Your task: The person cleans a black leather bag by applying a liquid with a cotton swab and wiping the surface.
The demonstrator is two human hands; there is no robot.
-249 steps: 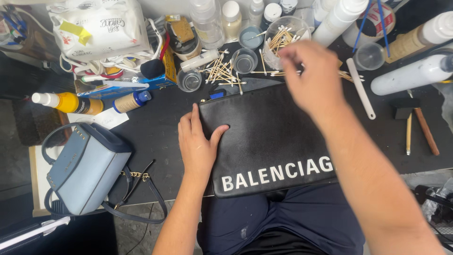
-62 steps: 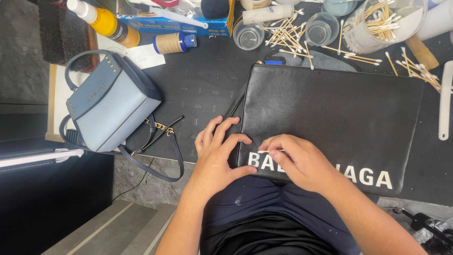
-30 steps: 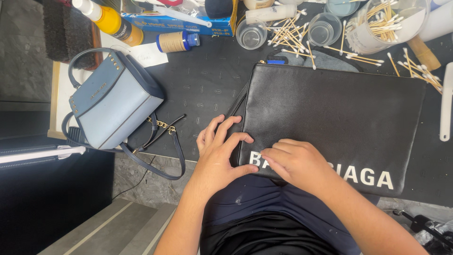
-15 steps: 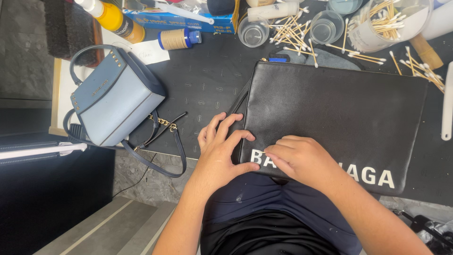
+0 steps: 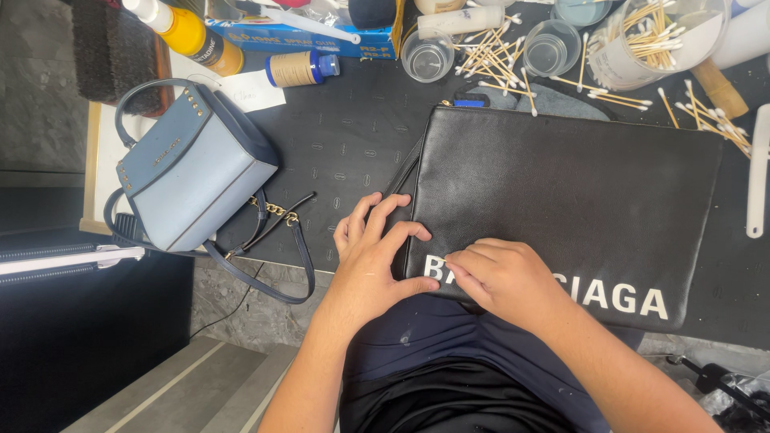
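both hands point(image 5: 377, 256) stay pressed on black pouch point(image 5: 561, 192), white lettering.

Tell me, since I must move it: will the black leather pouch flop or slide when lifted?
The black pouch lies flat and thin, so it probably bends when lifted. Its smooth leather may slide on the mat.

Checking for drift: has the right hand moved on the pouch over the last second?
No. The right hand stays on the pouch's white lettering at its near-left corner.
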